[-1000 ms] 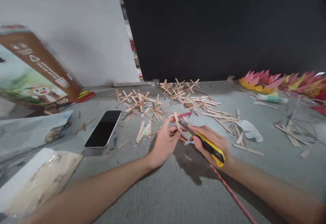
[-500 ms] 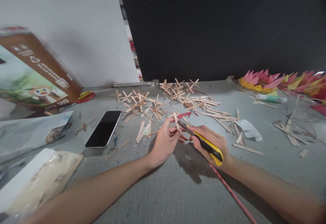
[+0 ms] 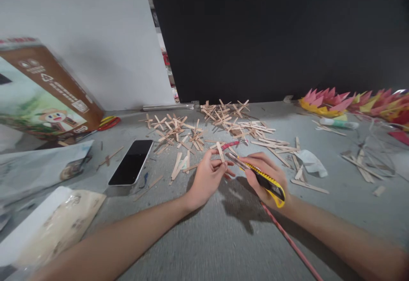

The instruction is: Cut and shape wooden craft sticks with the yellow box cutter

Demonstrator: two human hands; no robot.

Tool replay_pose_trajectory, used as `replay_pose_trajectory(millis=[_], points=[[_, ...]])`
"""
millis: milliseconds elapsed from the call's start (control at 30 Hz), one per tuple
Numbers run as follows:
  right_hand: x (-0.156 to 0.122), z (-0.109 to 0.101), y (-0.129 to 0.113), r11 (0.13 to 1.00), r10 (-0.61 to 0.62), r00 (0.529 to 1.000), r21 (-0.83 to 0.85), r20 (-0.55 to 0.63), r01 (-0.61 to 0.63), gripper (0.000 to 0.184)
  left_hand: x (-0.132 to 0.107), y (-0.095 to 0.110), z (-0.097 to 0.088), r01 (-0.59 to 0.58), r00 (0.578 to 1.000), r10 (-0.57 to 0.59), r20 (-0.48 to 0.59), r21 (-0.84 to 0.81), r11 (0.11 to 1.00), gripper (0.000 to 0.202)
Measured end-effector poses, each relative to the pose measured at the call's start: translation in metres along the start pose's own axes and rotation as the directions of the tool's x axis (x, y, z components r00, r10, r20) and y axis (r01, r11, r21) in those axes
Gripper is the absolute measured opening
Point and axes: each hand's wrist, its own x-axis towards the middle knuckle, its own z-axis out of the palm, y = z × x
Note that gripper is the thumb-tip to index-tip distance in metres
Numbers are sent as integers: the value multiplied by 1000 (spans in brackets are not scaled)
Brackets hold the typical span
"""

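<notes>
Between the fingertips of my left hand (image 3: 206, 181) a short wooden craft stick (image 3: 220, 152) is pinched, pointing up and slightly left. My right hand (image 3: 266, 174) is closed around a yellow and black utility knife (image 3: 266, 183). Its blade end points at the stick, just to the right of it; whether the tip touches is too small to tell. Behind the left fingers lies a dark pink wrapped piece (image 3: 230, 145), and a pink cord (image 3: 287, 236) runs from beneath the right hand toward the front edge.
Crossed craft sticks (image 3: 175, 129) and loose sticks (image 3: 268, 138) lie beyond the hands. A phone (image 3: 131, 161), a plastic packet (image 3: 60, 221) and a printed box (image 3: 47, 93) are leftward. On the right are a crumpled tissue (image 3: 311, 163), a glue stick (image 3: 339, 123) and paper flowers (image 3: 329, 102).
The knife has drawn back slightly to the right and down, away from the stick. My left hand keeps its pinch nearly in place.
</notes>
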Motion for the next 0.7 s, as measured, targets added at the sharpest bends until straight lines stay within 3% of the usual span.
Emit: replay_pose_trajectory(millis=[100, 267, 333, 400, 500, 600, 700], points=[[16, -11, -4, 986, -93, 995, -146, -43, 86, 30, 0, 0, 1, 14, 1000, -14, -11, 1, 1000, 45], [35, -24, 7, 954, 34, 976, -298, 215, 33, 26, 2, -3, 0, 19, 998, -20, -53, -27, 999, 45], [32, -18, 18, 895, 133, 923, -443, 361, 44, 34, 3, -5, -1, 13, 999, -15, -50, -25, 1000, 47], [28, -9, 29, 817, 241, 880, -575, 409, 44, 39, 3, -5, -2, 10, 999, -10, -38, -19, 1000, 49], [31, -4, 36, 786, 375, 799, -618, 470, -6, 36, 4, -7, -2, 7, 999, -8, -35, -24, 1000, 50], [48, -20, 38, 760, 512, 729, -635, 455, -137, 24, 4, -9, -3, -1, 999, 0, -43, -27, 1000, 49], [65, -53, 40, 701, 600, 656, -696, 458, -155, 15, 4, -8, -3, 2, 999, -3, -46, -14, 1000, 47]])
